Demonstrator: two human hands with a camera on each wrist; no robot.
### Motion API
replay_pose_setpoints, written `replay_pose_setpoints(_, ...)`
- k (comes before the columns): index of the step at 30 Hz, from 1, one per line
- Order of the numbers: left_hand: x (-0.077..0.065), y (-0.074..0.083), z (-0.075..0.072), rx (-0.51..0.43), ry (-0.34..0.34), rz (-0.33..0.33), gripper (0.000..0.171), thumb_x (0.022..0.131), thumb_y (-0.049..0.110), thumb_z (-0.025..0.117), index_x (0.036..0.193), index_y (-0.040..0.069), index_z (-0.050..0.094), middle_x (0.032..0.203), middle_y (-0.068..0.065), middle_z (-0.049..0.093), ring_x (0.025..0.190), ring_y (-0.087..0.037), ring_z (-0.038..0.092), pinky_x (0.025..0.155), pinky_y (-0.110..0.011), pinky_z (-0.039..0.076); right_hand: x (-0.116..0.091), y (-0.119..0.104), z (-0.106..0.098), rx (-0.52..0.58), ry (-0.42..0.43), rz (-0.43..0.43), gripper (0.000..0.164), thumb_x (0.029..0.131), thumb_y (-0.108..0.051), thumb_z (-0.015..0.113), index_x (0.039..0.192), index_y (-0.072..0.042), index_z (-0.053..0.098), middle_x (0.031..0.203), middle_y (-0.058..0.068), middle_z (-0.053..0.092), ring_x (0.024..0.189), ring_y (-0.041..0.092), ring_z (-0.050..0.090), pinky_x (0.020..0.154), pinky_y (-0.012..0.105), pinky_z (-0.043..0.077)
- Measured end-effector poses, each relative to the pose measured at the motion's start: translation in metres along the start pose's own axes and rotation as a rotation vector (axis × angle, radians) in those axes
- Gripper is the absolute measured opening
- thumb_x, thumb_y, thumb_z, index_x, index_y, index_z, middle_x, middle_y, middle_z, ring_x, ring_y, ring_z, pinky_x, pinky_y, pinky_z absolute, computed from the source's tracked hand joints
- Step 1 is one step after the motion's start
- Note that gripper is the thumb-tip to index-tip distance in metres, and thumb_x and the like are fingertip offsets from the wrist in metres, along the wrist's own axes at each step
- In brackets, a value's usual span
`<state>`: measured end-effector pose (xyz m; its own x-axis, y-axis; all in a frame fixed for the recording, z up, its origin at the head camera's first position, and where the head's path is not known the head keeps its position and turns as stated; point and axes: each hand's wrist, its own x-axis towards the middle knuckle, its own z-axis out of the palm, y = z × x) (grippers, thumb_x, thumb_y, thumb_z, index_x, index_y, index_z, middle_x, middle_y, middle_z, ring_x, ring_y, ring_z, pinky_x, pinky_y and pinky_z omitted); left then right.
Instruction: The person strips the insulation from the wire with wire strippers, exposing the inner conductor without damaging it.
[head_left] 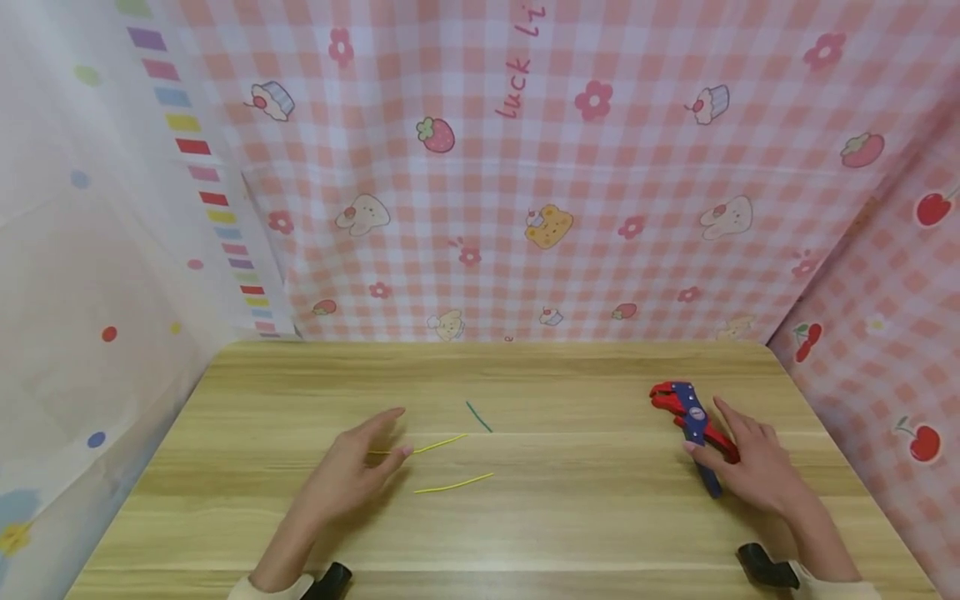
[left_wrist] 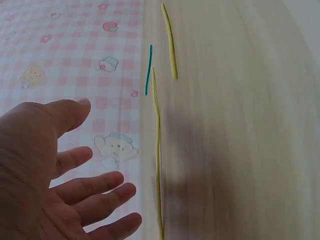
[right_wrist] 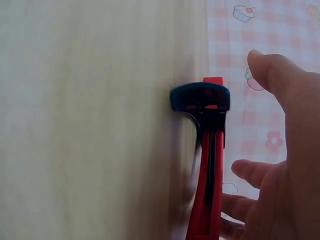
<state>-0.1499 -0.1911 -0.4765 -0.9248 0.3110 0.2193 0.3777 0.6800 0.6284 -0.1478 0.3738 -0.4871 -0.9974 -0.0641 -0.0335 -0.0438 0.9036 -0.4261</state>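
Note:
My left hand (head_left: 345, 468) hovers with fingers spread over the longer yellow wire (head_left: 441, 443), overlapping part of it in the head view. In the left wrist view that wire (left_wrist: 157, 145) lies on the table beside the fingertips. A shorter yellow wire (head_left: 453, 484) lies nearer me, and a short green wire (head_left: 479, 417) lies farther back. On the right, my right hand (head_left: 757, 471) is around the handles of a red and blue wire stripper (head_left: 692, 415), fingers parted. In the right wrist view the thumb stands apart from the stripper (right_wrist: 205, 185).
The wood-grain table (head_left: 570, 533) is bounded at the back by a pink checked cloth (head_left: 480, 275). A dotted white cloth (head_left: 90, 375) hangs on the left, and a cherry-printed cloth (head_left: 885, 375) on the right. Black wrist mounts (head_left: 767, 567) sit at both sleeves.

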Motion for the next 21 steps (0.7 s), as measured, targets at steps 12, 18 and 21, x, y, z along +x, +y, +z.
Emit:
replay_pose_setpoints(12,0.001,0.021,0.015,-0.054,0.012,-0.029,0.055,0.093,0.022,0.078,0.142,0.01,0.059,0.14,-0.011,0.065,0.126,-0.031,0.065,0.108,-0.052,0.049,0.0,-0.001,0.002,-0.039,0.007,0.018,0.099,0.094,-0.063,0.062,0.158,0.004,0.027,0.152,0.039,0.032,0.132,0.06,0.03,0.099,0.077,0.032)
replay_pose_setpoints(18,-0.001,0.028,0.02,-0.061,0.005,-0.04,0.055,0.093,0.025,0.077,0.143,0.012,0.058,0.132,-0.015,0.068,0.123,-0.03,0.066,0.106,-0.053,0.05,-0.001,-0.001,0.001,-0.048,0.012,0.007,0.091,0.095,-0.062,0.061,0.151,0.006,0.04,0.152,0.033,0.034,0.131,0.055,0.032,0.098,0.073,0.033)
replay_pose_setpoints(21,-0.002,0.031,0.023,-0.073,-0.012,-0.035,0.054,0.093,0.025,0.077,0.142,0.012,0.059,0.127,-0.013,0.07,0.121,-0.028,0.066,0.106,-0.051,0.051,-0.001,-0.001,0.0,-0.054,0.0,0.013,0.091,0.095,-0.063,0.06,0.151,0.006,0.041,0.153,0.033,0.033,0.131,0.055,0.031,0.097,0.073,0.033)
